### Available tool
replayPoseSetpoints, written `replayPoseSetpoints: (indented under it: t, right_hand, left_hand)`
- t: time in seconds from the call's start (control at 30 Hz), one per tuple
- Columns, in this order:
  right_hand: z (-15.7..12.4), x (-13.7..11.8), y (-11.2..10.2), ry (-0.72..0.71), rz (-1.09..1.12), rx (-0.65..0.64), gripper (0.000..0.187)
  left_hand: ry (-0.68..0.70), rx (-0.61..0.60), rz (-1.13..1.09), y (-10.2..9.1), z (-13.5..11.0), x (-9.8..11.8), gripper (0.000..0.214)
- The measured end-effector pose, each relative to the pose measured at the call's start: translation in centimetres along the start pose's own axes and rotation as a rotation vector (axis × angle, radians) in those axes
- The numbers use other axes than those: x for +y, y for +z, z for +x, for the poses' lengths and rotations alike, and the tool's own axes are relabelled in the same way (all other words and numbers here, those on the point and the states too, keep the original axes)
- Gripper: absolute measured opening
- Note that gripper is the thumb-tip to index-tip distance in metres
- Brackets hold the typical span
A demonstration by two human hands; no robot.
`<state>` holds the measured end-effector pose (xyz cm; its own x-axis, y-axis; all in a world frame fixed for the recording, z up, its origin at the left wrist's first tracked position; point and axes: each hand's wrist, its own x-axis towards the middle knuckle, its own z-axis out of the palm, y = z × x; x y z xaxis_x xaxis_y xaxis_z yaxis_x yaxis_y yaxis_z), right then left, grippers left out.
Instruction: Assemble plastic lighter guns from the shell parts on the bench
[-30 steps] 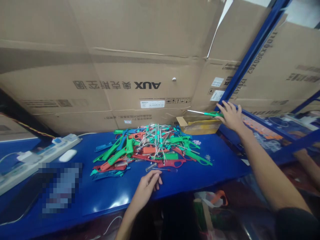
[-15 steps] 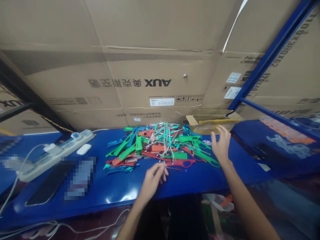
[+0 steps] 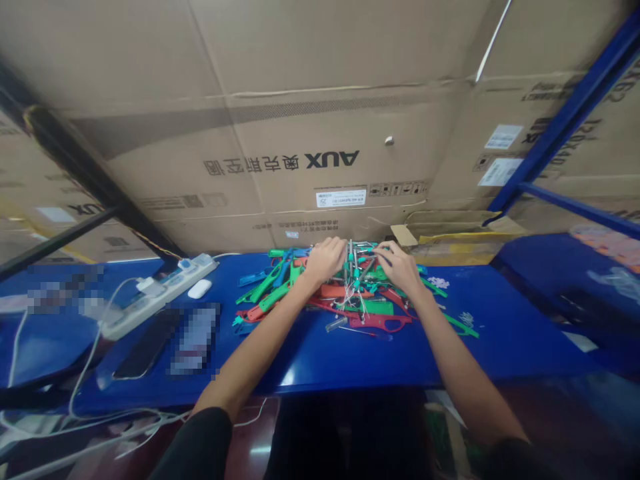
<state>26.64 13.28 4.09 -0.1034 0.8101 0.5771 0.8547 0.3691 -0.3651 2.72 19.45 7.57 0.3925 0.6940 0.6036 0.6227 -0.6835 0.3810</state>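
My left hand (image 3: 327, 259) reaches over the back of a heap of long-nosed lighter parts, its fingers bent down and closed around something I cannot make out. On the heap's right side, my right hand (image 3: 400, 267) has its fingertips pinched together among the metal tubes (image 3: 356, 257) with teal ends; what they grip is too small to tell. Thin white wires (image 3: 349, 297) trail from those tubes. Around them lie green lighter casings (image 3: 265, 283), red casings (image 3: 383, 323) and blue casings (image 3: 254, 277). In front rest a thin screwdriver (image 3: 367, 332) and a small clear tube (image 3: 336, 325).
An open cardboard box (image 3: 455, 247) stands behind my right hand. Left on the blue table (image 3: 310, 367) are a power strip (image 3: 165, 293), a white case (image 3: 199, 289) and a dark phone (image 3: 147, 343). Small pale pieces (image 3: 439, 283) and springs (image 3: 466, 319) lie right. Large cartons (image 3: 300, 127) wall the back.
My left hand has moved from the table's front up onto the heap. My right hand has come left from beside the box onto the parts, its fingers closing. The view has shifted left.
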Motion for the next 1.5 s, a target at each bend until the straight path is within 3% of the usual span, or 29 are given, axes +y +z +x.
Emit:
replayPoseSetpoints:
  t: [0.1, 0.2, 0.3, 0.4, 0.5, 0.6, 0.73, 0.83, 1.0, 1.2, 1.3, 1.5]
  right_hand:
    - [-1.0, 2.1, -1.5, 0.022, 0.026, -0.095, 0.031]
    - [-1.6, 4.0, -2.4, 0.022, 0.036, -0.194, 0.036]
    - [-1.8, 4.7, -1.8, 0.004, 0.034, -0.256, 0.039]
    - [-1.8, 4.8, -0.5, -0.007, 0.024, -0.257, 0.038]
    - [-1.7, 4.8, 0.2, -0.001, 0.003, -0.197, 0.040]
    - [-1.5, 4.7, 0.2, -0.011, -0.001, -0.128, 0.044]
    - [-1.2, 4.0, -0.1, -0.048, 0.023, -0.043, 0.045]
    - [-1.0, 3.3, -0.1, -0.068, 0.051, -0.003, 0.041]
    - [-0.8, 1.5, 0.1, -0.090, 0.122, 0.018, 0.036]
    - [-1.0, -2.8, 0.6, -0.067, 0.267, 0.014, 0.032]
    - [-1.6, -5.5, 0.9, -0.001, 0.367, -0.027, 0.039]
    - [-2.1, -8.6, 1.8, 0.180, 0.672, -0.196, 0.043]
  left_hand:
    - [0.101, -0.041, 0.055, 0.2, -3.1, 0.4, 0.017]
    - [0.105, -0.010, 0.117, -2.3, -4.6, -0.4, 0.023]
    - [0.017, 0.053, 0.183, -5.4, -3.8, -1.9, 0.028]
    - [-0.148, 0.082, 0.255, -6.9, -2.3, -3.7, 0.040]
    - [-0.261, 0.011, 0.320, -7.3, -2.0, -5.5, 0.041]
    - [-0.314, -0.137, 0.381, -7.9, -2.9, -6.7, 0.037]
    - [-0.348, -0.341, 0.436, -8.5, -4.4, -6.6, 0.054]
    - [-0.388, -0.414, 0.457, -7.8, -5.2, -5.5, 0.058]
    - [-0.452, -0.391, 0.411, -6.9, -5.6, -4.8, 0.048]
    - [-0.387, -0.250, 0.094, -9.4, -5.3, -5.6, 0.026]
    - [-0.279, -0.165, -0.166, -7.9, -5.3, -3.9, 0.024]
    - [-0.175, -0.136, -0.552, -1.2, -6.7, 0.8, 0.029]
